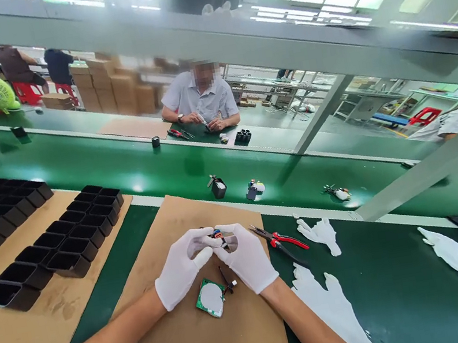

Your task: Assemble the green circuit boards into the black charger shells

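Note:
My left hand (182, 266) and my right hand (244, 258), both in white gloves, meet above a cardboard sheet (185, 331). Their fingers are closed around a small electronic part (218, 234) showing orange, blue and dark bits; most of it is hidden by the gloves. Beneath my hands, a green circuit board (211, 298) with a round white pad lies on the cardboard. Dark wires with a small white connector (232, 284) are beside it, near my right wrist. To the right of my right hand lie red-and-black long-nose pliers (279, 240).
Rows of black square cups (70, 245) stand at the left. White gloves (328, 307) lie at the right. Small assemblies (255, 189) sit on the green conveyor belt (185, 170). A metal post (421, 163) slants at the right; a co-worker (199, 100) sits opposite.

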The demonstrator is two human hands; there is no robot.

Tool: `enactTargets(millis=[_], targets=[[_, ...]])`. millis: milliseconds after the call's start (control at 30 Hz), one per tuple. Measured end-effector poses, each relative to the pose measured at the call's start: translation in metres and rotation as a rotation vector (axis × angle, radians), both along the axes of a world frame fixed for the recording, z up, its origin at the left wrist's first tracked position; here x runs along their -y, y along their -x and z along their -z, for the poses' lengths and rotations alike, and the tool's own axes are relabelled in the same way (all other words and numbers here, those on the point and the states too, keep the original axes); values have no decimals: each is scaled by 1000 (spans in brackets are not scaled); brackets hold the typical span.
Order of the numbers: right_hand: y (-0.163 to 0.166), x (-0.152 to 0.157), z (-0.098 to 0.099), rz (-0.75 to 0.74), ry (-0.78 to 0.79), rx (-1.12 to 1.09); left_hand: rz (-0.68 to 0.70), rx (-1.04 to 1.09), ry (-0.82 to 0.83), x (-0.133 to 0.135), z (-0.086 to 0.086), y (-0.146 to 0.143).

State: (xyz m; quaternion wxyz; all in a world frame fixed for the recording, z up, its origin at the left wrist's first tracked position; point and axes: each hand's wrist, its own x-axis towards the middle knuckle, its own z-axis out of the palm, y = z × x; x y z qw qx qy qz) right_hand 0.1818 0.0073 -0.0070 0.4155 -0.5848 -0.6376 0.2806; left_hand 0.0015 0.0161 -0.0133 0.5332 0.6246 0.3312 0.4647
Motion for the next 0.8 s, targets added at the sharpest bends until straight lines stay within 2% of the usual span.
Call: enactTargets(millis=[100, 167, 267, 367, 467, 567, 800], targets=[[4, -2, 5, 9, 21, -190, -206, -129, -75, 6, -5, 2], [6, -5, 7, 41, 12, -291, -260, -178, -84, 8, -6, 4], [6, -6, 6, 75, -14, -397, -264, -242, -73, 7, -5, 6], [8, -5, 5, 86, -50, -418, -161, -253, -19, 4, -2, 2], [12, -2, 4, 102, -96, -346, -57, -193, 55, 1, 2, -4], [13, 4, 0, 126, -143, -203, -45, -126, 123, -2, 2, -5], [-2, 12, -7, 138, -279, 140, -12, -103, 225, -6, -15, 1]])
